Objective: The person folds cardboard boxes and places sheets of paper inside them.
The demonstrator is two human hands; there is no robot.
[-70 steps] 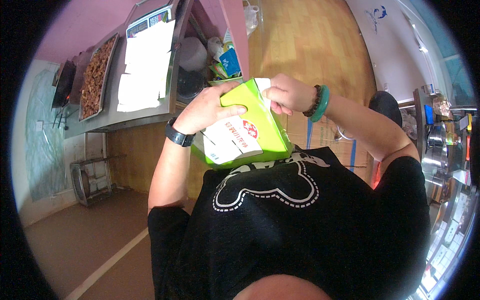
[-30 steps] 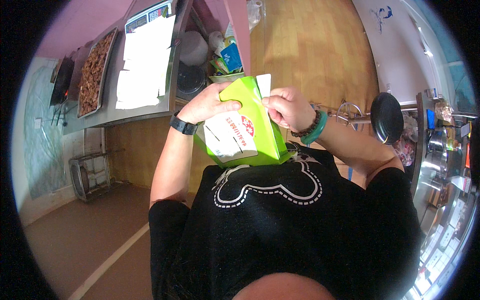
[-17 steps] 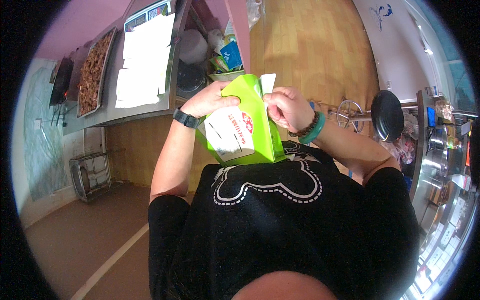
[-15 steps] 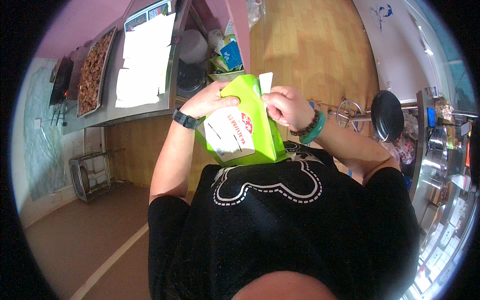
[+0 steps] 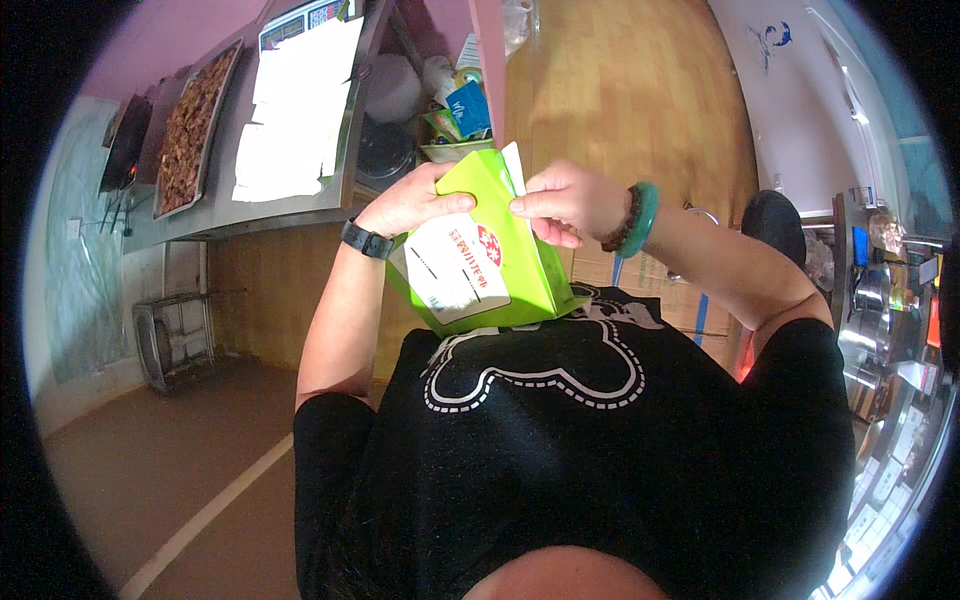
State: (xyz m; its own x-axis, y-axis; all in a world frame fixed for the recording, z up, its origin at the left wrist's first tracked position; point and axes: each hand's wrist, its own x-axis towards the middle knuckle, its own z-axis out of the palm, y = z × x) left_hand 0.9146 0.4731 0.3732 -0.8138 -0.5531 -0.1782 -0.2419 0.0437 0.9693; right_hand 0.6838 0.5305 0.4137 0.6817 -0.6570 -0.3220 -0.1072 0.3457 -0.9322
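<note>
A bright green carton box [image 5: 540, 285] with a white label and a red emblem is held tilted against my front. My left hand [image 5: 415, 205], with a dark watch at the wrist, is closed on its upper left side, thumb lying over the front face. At the top opening, a white-backed flap [image 5: 513, 168] stands up. My right hand [image 5: 570, 200] pinches the box's top right edge beside that flap, thumb and forefinger together, the other fingers loosely curled. Its wrist carries a green bangle and a beaded bracelet. What is inside the box stays hidden.
To the left, a metal table [image 5: 225, 215] bears a tray of brown food pieces [image 5: 192, 135] and white sheets of paper [image 5: 290, 120]. Beyond the box stands a bin of packets [image 5: 455, 152]. A black round seat [image 5: 773, 232] and cluttered shelves [image 5: 885, 330] are at right.
My right hand has shifted slightly left along the box's top edge, and the white flap now leans closer in. My right forearm has swung outward. The left hand keeps its hold.
</note>
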